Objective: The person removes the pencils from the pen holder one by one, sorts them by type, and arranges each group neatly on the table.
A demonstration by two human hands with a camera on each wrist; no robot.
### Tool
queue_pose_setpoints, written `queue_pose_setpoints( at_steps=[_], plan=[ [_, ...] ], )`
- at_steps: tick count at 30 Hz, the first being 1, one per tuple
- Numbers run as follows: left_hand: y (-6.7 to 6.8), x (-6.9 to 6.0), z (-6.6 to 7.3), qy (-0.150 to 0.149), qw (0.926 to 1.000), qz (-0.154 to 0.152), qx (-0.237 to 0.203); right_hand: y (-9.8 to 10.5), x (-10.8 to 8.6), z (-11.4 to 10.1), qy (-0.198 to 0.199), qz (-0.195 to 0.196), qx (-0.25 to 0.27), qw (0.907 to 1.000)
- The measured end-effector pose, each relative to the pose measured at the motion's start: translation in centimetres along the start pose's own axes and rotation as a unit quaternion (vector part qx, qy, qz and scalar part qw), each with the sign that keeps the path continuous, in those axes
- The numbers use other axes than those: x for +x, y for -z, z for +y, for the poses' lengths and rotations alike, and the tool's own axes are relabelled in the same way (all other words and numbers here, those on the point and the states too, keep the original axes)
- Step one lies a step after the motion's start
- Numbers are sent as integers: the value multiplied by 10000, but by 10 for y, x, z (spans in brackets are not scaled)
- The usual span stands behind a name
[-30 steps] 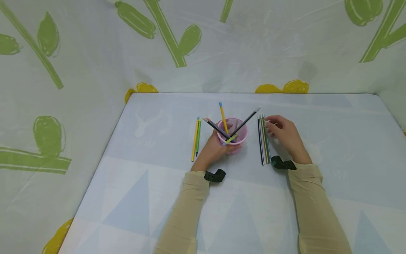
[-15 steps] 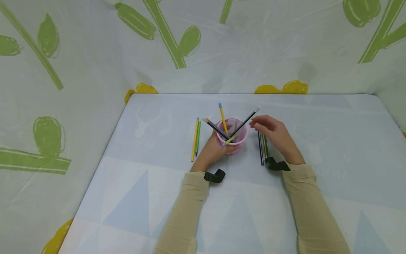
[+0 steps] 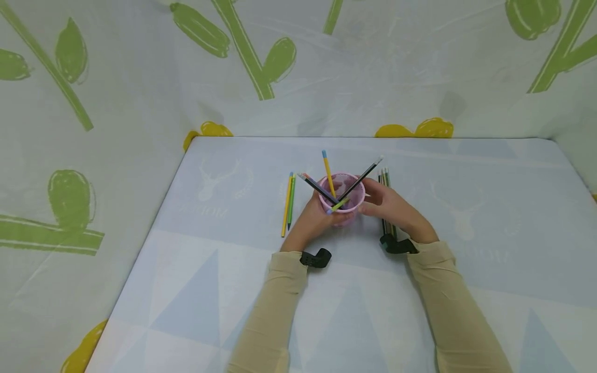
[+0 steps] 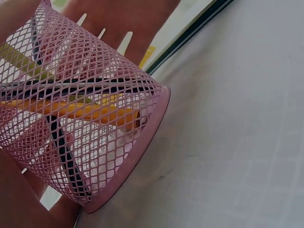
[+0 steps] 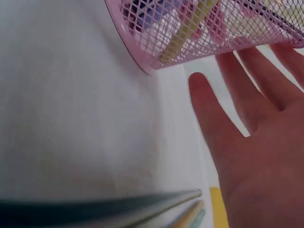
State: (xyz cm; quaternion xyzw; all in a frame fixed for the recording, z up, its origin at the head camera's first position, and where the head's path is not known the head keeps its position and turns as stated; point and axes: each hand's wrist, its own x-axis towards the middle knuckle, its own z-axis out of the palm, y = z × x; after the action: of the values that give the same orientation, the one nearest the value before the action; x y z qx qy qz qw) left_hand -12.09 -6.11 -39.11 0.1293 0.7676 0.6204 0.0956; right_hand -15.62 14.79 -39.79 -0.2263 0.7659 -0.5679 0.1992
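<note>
A pink mesh pencil cup (image 3: 358, 208) stands on the table, tilted pencils inside it. Among them are a yellow pencil (image 3: 327, 168) with a blue end and a black pencil (image 3: 367, 172) leaning right. My left hand (image 3: 311, 221) grips the cup from its left side, thumb in front and fingers behind. On the other side, my right hand (image 3: 396, 210) reaches the cup's wall with fingers extended and spread; in the right wrist view the fingertips (image 5: 232, 61) meet the mesh or lie just behind it, and I cannot tell which.
Left of the cup lie a yellow pencil (image 3: 286, 210) and a green pencil (image 3: 292, 202), side by side. Several dark pencils (image 3: 386, 178) lie partly under my right hand. The table (image 3: 354, 321) has a pale patterned cover and meets a leaf-printed wall (image 3: 396, 67) at the back.
My right hand has moved left from beside the dark pencils, passing over them, to the cup's right side. The left hand and cup have stayed put.
</note>
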Motion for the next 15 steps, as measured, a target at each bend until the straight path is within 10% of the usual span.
queue_pose_setpoints(
  at_steps=[15],
  plan=[
    [2,3,-12,-231,9992,-152,279,-22,11,4,416,52,413,9983]
  ],
)
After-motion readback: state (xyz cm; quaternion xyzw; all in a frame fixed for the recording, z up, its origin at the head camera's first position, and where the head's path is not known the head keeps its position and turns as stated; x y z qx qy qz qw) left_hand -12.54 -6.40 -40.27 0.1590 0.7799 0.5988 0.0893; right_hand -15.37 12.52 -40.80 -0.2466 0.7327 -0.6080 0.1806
